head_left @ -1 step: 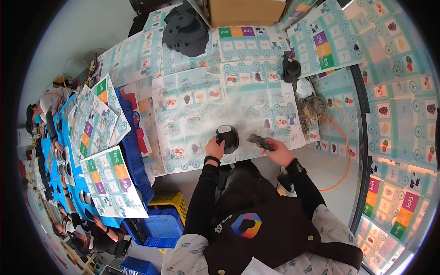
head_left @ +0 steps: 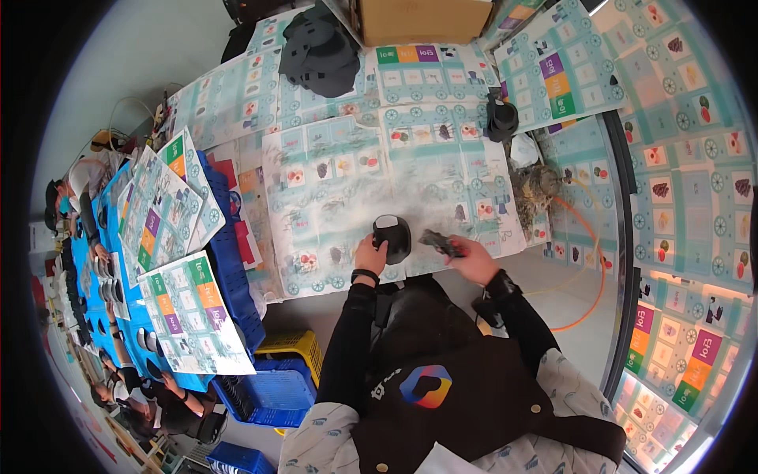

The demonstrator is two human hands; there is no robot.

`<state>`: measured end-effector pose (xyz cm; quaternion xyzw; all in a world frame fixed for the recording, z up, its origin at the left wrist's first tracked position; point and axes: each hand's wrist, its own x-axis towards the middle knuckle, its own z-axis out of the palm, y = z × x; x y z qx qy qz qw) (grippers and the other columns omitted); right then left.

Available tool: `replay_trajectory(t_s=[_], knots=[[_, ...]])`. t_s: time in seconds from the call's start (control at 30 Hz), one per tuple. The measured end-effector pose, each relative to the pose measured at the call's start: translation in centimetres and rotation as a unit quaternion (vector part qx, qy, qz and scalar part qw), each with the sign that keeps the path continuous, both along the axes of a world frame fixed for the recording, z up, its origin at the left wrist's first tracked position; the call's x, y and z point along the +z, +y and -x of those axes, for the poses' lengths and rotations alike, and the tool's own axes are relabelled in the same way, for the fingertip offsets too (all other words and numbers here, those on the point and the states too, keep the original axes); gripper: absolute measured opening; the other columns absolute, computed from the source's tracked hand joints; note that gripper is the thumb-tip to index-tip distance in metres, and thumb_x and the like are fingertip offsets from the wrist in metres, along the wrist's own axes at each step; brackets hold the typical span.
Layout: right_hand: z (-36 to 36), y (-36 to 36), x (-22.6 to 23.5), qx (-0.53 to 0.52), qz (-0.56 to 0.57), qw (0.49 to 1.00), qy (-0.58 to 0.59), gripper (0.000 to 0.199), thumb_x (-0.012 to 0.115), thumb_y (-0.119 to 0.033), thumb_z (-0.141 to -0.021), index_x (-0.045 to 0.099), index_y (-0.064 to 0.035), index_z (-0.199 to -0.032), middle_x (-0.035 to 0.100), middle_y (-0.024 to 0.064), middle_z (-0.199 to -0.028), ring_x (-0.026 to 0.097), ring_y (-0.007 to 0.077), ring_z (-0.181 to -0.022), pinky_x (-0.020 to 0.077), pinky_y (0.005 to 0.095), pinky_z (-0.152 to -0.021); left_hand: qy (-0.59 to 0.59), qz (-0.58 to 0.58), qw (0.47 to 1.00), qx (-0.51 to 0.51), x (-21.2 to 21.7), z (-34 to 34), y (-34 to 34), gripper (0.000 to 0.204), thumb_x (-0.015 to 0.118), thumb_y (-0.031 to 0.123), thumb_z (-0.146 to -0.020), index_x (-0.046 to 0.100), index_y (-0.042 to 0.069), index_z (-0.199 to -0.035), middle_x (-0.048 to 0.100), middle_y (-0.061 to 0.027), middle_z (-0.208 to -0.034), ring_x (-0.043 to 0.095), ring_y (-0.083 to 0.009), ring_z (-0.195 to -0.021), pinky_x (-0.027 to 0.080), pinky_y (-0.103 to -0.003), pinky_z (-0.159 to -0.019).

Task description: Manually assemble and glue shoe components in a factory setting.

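Note:
At the near edge of the paper-covered table [head_left: 332, 197], my left hand [head_left: 369, 259] grips a black, rounded, hollow-looking piece [head_left: 400, 245] with a pale grey patch on top. Its fingers wrap the left side, with the thumb on the near face. To the right, my right hand [head_left: 475, 262] is closed round a small dark hand tool [head_left: 440, 242] with a hint of red near the fingers. The tool points left toward the black piece, with a gap between them. Its exact kind is too small to make out.
A dark grey heap [head_left: 322, 51] lies at the far left, near a cardboard box [head_left: 422, 22]. Another black piece [head_left: 500, 120] stands far right. An orange hose [head_left: 602, 272] loops beside the table. Blue crates [head_left: 272, 391] stand lower left. Co-workers [head_left: 142, 395] sit at a blue table.
My right hand and the dark tool have shifted slightly left, closer to the black piece. The left hand and the black piece look almost still.

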<state>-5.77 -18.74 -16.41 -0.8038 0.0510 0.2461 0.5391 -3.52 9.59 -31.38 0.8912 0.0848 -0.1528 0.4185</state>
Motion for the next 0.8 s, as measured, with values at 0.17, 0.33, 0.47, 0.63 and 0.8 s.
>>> replay_trajectory(t_s=[0.17, 0.33, 0.47, 0.63, 0.8], knots=[[-2.9, 4.9, 0.3, 0.047, 0.094, 0.994, 0.015, 0.03, 0.066, -0.018, -0.081, 0.064, -0.0067, -0.109, 0.065, 0.0165, -0.083, 0.063, 0.0316, -0.081, 0.0494, 0.0394, -0.073, -0.017, 0.064, 0.997, 0.04, 1.5, 0.8, 0.3, 0.034, 0.062, 0.025, -0.094, 0.066, 0.0, -0.117, 0.072, -0.0183, -0.097, 0.069, -0.0348, -0.088, 0.054, -0.045, -0.078], [-4.6, 6.7, 0.2, 0.055, 0.153, 0.986, -0.02, 0.028, 0.063, -0.026, -0.083, 0.066, -0.0077, -0.104, 0.067, 0.022, -0.091, 0.061, 0.0447, -0.093, 0.0491, 0.0502, -0.077, -0.023, 0.07, 0.995, 0.063, 1.9, 1.2, 0.5, 0.033, 0.06, 0.025, -0.095, 0.068, 0.001, -0.116, 0.072, -0.0188, -0.096, 0.07, -0.0346, -0.088, 0.055, -0.044, -0.079], [-4.7, 6.3, -0.2, 0.063, 0.161, 0.985, -0.025, 0.027, 0.062, -0.026, -0.084, 0.066, -0.0071, -0.102, 0.067, 0.0228, -0.09, 0.062, 0.0451, -0.092, 0.0487, 0.0512, -0.076, -0.008, 0.081, 0.994, 0.074, 1.9, 1.2, 0.6, 0.033, 0.058, 0.025, -0.096, 0.068, 0.0, -0.115, 0.072, -0.0196, -0.098, 0.07, -0.0351, -0.09, 0.055, -0.043, -0.08], [-5.5, 6.8, -0.9, 0.077, 0.168, 0.982, -0.025, 0.034, 0.064, -0.023, -0.081, 0.065, -0.0069, -0.111, 0.068, 0.0211, -0.09, 0.063, 0.0428, -0.087, 0.0497, 0.0445, -0.075, -0.02, 0.077, 0.995, 0.066, 2.0, 1.0, 0.5, 0.034, 0.059, 0.025, -0.095, 0.069, 0.0, -0.115, 0.073, -0.0198, -0.098, 0.071, -0.0345, -0.089, 0.055, -0.042, -0.079], [-5.6, 6.4, 0.0, 0.081, 0.19, 0.978, -0.015, 0.034, 0.063, -0.024, -0.082, 0.066, -0.0066, -0.111, 0.068, 0.0208, -0.089, 0.063, 0.0432, -0.088, 0.0498, 0.0446, -0.075, 0.001, 0.095, 0.992, 0.081, 1.6, 1.2, 0.6, 0.034, 0.06, 0.025, -0.094, 0.069, 0.0, -0.115, 0.073, -0.0191, -0.097, 0.071, -0.0329, -0.087, 0.056, -0.042, -0.078]])
